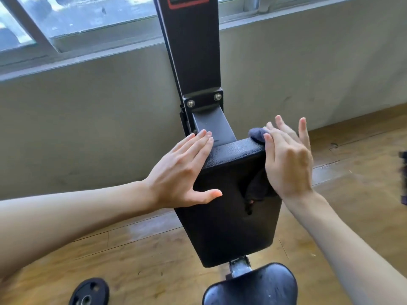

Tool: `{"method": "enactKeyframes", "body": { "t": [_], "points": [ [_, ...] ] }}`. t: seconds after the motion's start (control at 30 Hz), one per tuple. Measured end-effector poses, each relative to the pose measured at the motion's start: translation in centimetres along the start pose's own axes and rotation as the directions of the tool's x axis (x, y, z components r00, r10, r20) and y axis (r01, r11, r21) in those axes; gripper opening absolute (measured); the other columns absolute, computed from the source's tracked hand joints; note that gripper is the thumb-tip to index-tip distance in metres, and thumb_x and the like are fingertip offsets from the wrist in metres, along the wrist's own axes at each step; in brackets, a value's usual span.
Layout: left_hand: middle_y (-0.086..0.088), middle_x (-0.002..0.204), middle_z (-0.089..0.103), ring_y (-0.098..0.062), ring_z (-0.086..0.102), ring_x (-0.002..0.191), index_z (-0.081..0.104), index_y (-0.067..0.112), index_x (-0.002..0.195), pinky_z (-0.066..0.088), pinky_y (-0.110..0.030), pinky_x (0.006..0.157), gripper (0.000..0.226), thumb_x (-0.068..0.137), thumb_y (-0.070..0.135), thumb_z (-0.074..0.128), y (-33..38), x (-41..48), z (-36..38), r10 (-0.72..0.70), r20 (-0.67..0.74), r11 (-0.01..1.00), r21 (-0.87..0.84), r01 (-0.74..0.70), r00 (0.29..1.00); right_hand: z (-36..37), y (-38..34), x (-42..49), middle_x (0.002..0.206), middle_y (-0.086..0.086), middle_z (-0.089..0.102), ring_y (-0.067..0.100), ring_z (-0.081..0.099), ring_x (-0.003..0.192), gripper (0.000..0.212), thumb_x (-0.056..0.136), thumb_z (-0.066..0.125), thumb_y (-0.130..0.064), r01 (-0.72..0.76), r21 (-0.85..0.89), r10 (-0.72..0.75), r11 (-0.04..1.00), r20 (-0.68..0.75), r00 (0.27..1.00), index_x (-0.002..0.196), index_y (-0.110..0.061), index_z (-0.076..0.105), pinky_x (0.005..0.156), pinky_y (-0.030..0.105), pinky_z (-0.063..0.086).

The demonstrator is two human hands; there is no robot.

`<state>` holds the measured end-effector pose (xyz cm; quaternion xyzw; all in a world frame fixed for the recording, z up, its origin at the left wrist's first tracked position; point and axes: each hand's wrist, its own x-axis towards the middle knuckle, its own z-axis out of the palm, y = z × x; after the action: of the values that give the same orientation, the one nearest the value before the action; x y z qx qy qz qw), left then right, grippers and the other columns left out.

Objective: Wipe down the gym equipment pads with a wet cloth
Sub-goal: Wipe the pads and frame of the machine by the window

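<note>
Left grip (182, 172): flat, fingers straight, resting on the top left edge of the black rectangular leather-look pad (231, 221), thumb on its front face.
Dark grey cloth (256, 134): draped over the pad's top right corner, trapped under the palm.
Right grip (286, 159): fingers straight, pressing the cloth against the pad's right side.

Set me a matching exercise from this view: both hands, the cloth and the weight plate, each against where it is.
1 left hand
2 right hand
3 cloth
4 weight plate

a on the floor
b flat against the pad, left side
c bunched at the pad's top right corner
d pressing the cloth from the right

Pairs: 1-b, 2-d, 3-c, 4-a
</note>
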<state>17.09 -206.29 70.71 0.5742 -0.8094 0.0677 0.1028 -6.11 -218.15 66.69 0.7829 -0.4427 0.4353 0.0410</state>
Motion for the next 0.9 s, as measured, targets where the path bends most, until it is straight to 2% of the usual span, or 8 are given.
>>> {"method": "enactKeyframes", "body": {
  "t": [0.17, 0.27, 0.37, 0.47, 0.57, 0.67, 0.8, 0.9],
  "points": [
    [-0.024, 0.16, 0.038, -0.034, 0.026, 0.155, 0.037, -0.011, 0.151, 0.022, -0.049, 0.127, 0.109, 0.092, 0.08, 0.034, 0.1, -0.2, 0.0, -0.043, -0.003, 0.999, 0.008, 0.044, 0.999, 1.7, -8.0, -2.2, 0.123, 0.016, 0.072, 0.027, 0.066, 0.12, 0.04, 0.108, 0.039, -0.02, 0.12, 0.112, -0.128, 0.986, 0.065, 0.99, 0.118, 0.001, 0.072, 0.122, 0.039, 0.031],
    [-0.019, 0.164, 0.033, -0.028, 0.022, 0.157, 0.035, -0.006, 0.155, 0.02, -0.043, 0.128, 0.102, 0.093, 0.075, 0.037, 0.2, -1.1, -0.4, -0.114, 0.025, 0.992, -0.046, 0.115, 0.993, 0.3, -4.6, -1.5, 0.125, 0.013, 0.072, 0.025, 0.065, 0.124, 0.035, 0.109, 0.044, -0.018, 0.255, 0.104, -0.263, 0.961, 0.082, 0.961, 0.121, -0.001, 0.071, 0.119, 0.043, 0.036],
    [-0.015, 0.167, 0.028, -0.023, 0.016, 0.158, 0.03, -0.002, 0.158, 0.012, -0.035, 0.129, 0.092, 0.097, 0.066, 0.041, 0.0, -2.9, -0.7, -0.089, 0.045, 0.992, -0.083, 0.093, 0.995, -1.1, -0.4, -0.5, 0.123, 0.012, 0.073, 0.023, 0.065, 0.125, 0.036, 0.109, 0.041, -0.016, 0.122, -0.001, -0.121, 0.993, 0.06, 0.991, 0.117, -0.001, 0.073, 0.125, 0.044, 0.025],
    [-0.015, 0.169, 0.022, -0.021, 0.01, 0.159, 0.025, -0.002, 0.16, 0.011, -0.034, 0.13, 0.093, 0.098, 0.065, 0.041, -0.5, -4.4, -1.0, -0.089, 0.069, 0.993, -0.068, 0.093, 0.994, 0.1, -5.0, -1.5, 0.123, 0.018, 0.072, 0.028, 0.063, 0.126, 0.039, 0.108, 0.04, -0.016, -0.059, 0.014, 0.059, 0.998, 0.028, 0.998, 0.117, 0.004, 0.072, 0.127, 0.037, 0.021],
    [-0.019, 0.168, 0.021, -0.024, 0.012, 0.159, 0.026, -0.005, 0.159, 0.017, -0.038, 0.129, 0.095, 0.097, 0.065, 0.043, -0.7, -4.9, -1.0, -0.112, 0.057, 0.992, -0.044, 0.115, 0.992, 1.3, -11.2, -3.4, 0.128, 0.018, 0.07, 0.028, 0.062, 0.128, 0.038, 0.108, 0.041, -0.016, 0.039, 0.131, -0.052, 0.991, 0.1, 0.994, 0.123, 0.004, 0.07, 0.122, 0.042, 0.032],
    [-0.021, 0.167, 0.022, -0.027, 0.014, 0.159, 0.027, -0.006, 0.157, 0.018, -0.039, 0.128, 0.096, 0.095, 0.066, 0.045, -0.5, -5.1, -1.0, -0.118, 0.05, 0.993, -0.023, 0.119, 0.992, 0.4, -8.7, -3.0, 0.128, 0.013, 0.07, 0.026, 0.061, 0.13, 0.037, 0.11, 0.041, -0.016, 0.202, 0.103, -0.214, 0.974, 0.118, 0.97, 0.123, 0.001, 0.071, 0.123, 0.044, 0.03],
    [-0.02, 0.169, 0.016, -0.026, 0.007, 0.16, 0.025, -0.006, 0.158, 0.014, -0.039, 0.129, 0.098, 0.094, 0.066, 0.046, 0.0, -5.1, -0.9, -0.154, 0.069, 0.982, -0.097, 0.161, 0.986, -2.0, -1.6, -1.4, 0.124, 0.014, 0.072, 0.03, 0.051, 0.14, 0.042, 0.112, 0.037, -0.02, 0.028, -0.084, -0.023, 0.996, 0.058, 0.998, 0.121, 0.004, 0.07, 0.128, 0.042, 0.008],
    [-0.021, 0.169, 0.013, -0.027, 0.004, 0.16, 0.022, -0.005, 0.159, 0.013, -0.039, 0.13, 0.098, 0.095, 0.066, 0.044, 0.1, -5.1, -1.1, -0.154, 0.089, 0.98, -0.11, 0.163, 0.984, 0.2, -7.3, -2.1, 0.133, 0.017, 0.067, 0.03, 0.05, 0.14, 0.035, 0.107, 0.045, -0.013, 0.024, 0.017, -0.025, 1.0, 0.089, 0.996, 0.125, 0.004, 0.069, 0.128, 0.042, 0.016]
  ]
}}
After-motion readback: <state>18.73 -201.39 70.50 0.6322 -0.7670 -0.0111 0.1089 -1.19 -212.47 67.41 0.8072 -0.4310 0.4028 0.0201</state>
